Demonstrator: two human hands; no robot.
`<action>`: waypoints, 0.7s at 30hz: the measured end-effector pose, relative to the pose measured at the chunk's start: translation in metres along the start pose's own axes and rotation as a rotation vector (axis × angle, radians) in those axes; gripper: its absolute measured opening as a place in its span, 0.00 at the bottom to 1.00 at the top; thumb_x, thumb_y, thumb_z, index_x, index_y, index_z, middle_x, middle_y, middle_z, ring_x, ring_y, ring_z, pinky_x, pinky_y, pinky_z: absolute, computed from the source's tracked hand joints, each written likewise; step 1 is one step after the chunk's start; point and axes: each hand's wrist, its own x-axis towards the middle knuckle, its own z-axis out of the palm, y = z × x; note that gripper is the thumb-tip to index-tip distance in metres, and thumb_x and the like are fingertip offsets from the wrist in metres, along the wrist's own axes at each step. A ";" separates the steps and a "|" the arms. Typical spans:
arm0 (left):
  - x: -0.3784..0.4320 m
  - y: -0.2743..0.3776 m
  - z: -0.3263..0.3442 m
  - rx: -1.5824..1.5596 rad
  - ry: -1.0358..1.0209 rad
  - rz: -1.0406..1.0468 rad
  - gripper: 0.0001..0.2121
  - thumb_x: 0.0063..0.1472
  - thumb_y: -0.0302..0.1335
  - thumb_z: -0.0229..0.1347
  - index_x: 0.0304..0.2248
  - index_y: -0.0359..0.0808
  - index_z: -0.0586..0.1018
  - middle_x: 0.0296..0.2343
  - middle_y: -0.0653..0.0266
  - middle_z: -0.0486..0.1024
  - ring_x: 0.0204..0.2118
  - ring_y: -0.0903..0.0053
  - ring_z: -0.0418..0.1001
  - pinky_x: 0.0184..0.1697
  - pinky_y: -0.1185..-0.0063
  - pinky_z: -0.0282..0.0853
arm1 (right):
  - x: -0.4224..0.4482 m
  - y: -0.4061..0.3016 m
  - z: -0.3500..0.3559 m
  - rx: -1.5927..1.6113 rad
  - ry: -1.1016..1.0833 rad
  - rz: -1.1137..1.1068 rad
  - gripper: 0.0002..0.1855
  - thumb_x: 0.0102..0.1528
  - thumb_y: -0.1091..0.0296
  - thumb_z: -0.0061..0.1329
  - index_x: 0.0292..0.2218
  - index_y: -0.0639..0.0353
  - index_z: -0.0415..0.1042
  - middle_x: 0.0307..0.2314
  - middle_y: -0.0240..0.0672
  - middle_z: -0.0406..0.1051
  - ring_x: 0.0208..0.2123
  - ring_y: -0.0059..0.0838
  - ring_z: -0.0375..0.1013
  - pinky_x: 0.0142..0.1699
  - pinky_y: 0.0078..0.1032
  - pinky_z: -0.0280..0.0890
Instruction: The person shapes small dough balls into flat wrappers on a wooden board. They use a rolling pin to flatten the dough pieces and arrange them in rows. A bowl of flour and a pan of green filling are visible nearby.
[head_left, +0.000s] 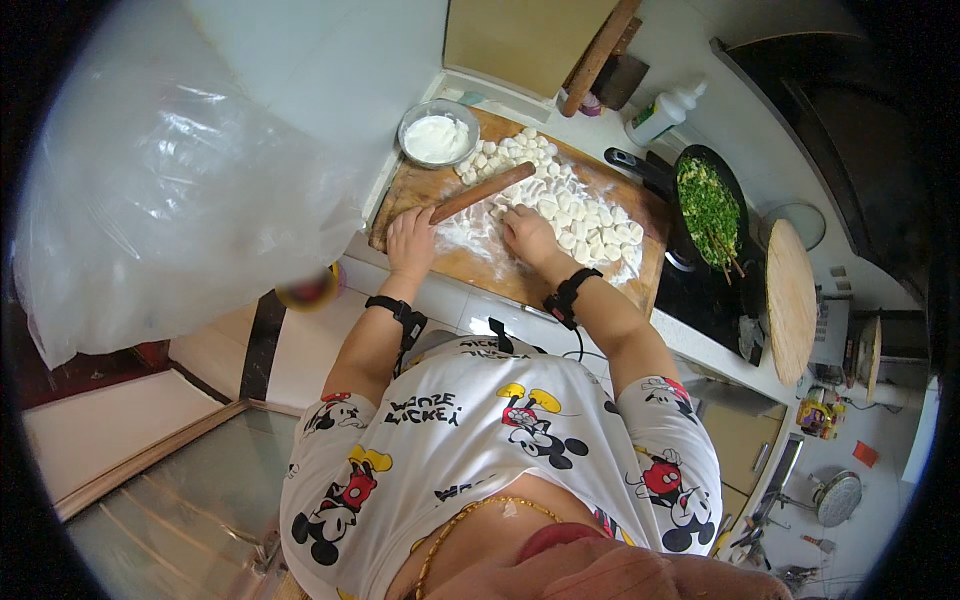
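Observation:
My left hand (411, 241) rests at the near left edge of a floured wooden board (480, 270), right beside the lower end of a wooden rolling pin (484, 192). Whether its fingers grip the pin is unclear. The pin lies slantwise, its far end over small pieces of white dough (589, 225). My right hand (531, 236) is low over the board with curled fingers, just left of the nearest pieces; anything under the fingertips is hidden. At the far left corner stands a bowl of white flour (436, 139).
Right of the board, a black pan (641, 163) holds chopped greens (706, 210) and chopsticks (726, 259) on the stove. A round wooden board (791, 300) stands nearer me. A white bottle (666, 114) is by the wall. A large plastic bag (172, 202) hangs at left.

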 end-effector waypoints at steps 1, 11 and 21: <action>-0.001 0.000 0.000 0.002 0.011 0.006 0.21 0.53 0.27 0.59 0.48 0.40 0.74 0.43 0.62 0.71 0.49 0.62 0.66 0.53 0.66 0.60 | -0.001 -0.001 -0.002 -0.023 0.020 -0.035 0.10 0.52 0.69 0.49 0.38 0.58 0.70 0.35 0.46 0.68 0.37 0.48 0.71 0.38 0.39 0.69; -0.002 -0.003 0.002 0.003 0.006 0.026 0.22 0.53 0.26 0.59 0.49 0.40 0.73 0.44 0.61 0.70 0.49 0.62 0.67 0.53 0.66 0.59 | -0.045 -0.011 -0.010 -0.037 -0.065 -0.264 0.37 0.52 0.60 0.54 0.58 0.69 0.56 0.59 0.49 0.53 0.60 0.50 0.54 0.63 0.39 0.52; -0.001 -0.002 -0.003 0.015 -0.030 0.023 0.21 0.53 0.27 0.58 0.48 0.41 0.74 0.44 0.61 0.70 0.49 0.63 0.67 0.53 0.66 0.60 | -0.045 0.001 -0.012 -0.043 -0.145 -0.174 0.39 0.56 0.52 0.49 0.60 0.66 0.53 0.63 0.49 0.44 0.63 0.48 0.48 0.65 0.41 0.47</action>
